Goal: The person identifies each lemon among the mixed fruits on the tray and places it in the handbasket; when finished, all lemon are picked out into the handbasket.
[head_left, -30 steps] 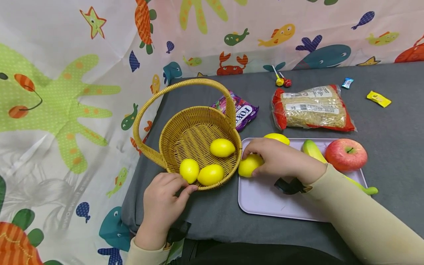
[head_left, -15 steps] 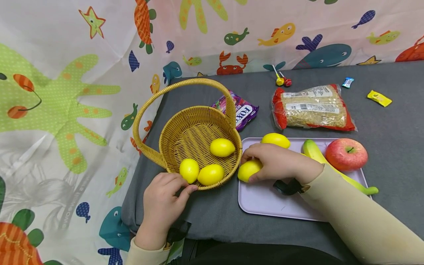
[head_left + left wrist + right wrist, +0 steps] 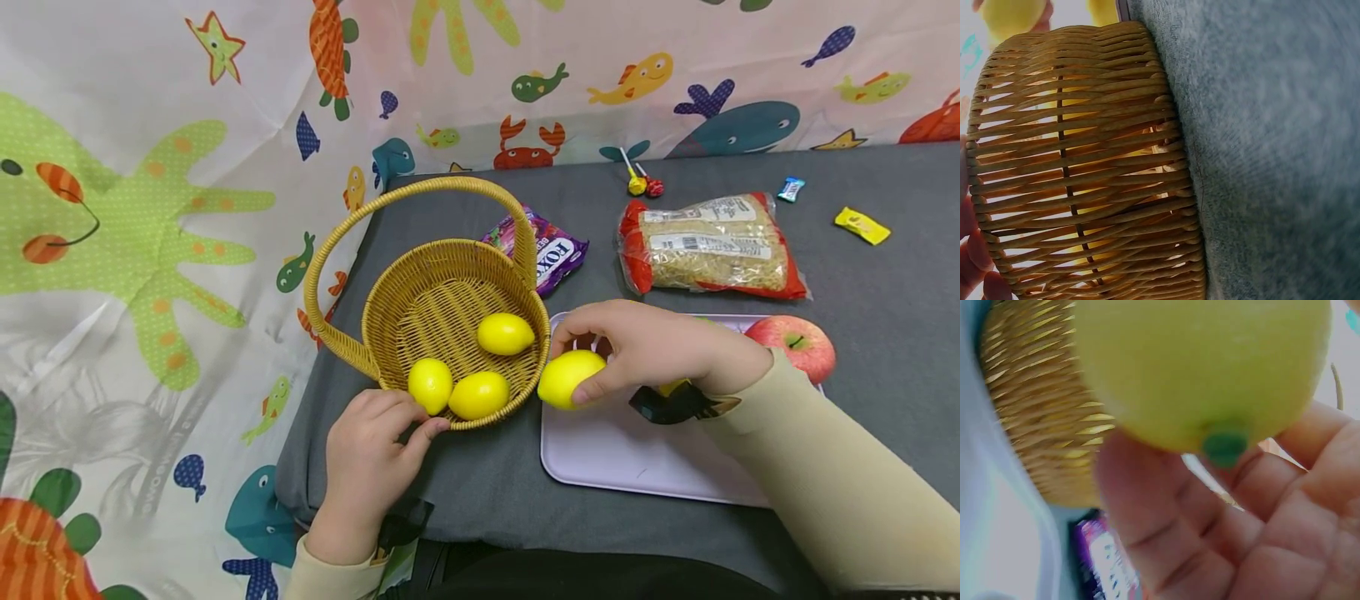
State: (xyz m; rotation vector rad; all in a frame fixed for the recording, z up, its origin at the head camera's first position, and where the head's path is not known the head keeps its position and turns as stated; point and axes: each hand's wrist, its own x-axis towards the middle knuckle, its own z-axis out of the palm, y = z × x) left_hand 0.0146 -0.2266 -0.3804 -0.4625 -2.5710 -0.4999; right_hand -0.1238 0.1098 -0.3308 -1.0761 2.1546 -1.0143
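Right hand [image 3: 645,346] gripping lemon [image 3: 568,377] above tray [image 3: 622,454]; left hand [image 3: 371,450] pinching basket [image 3: 420,275] rim.

- Bare left hand [image 3: 371,450]: long cream fabric sleeve [image 3: 330,575] ending at the wrist.
- Black strap [image 3: 401,521] on that wrist, beside the cuff.
- Bare right hand [image 3: 637,350]: matching cream sleeve [image 3: 832,483], black wrist strap [image 3: 671,404] at its cuff.
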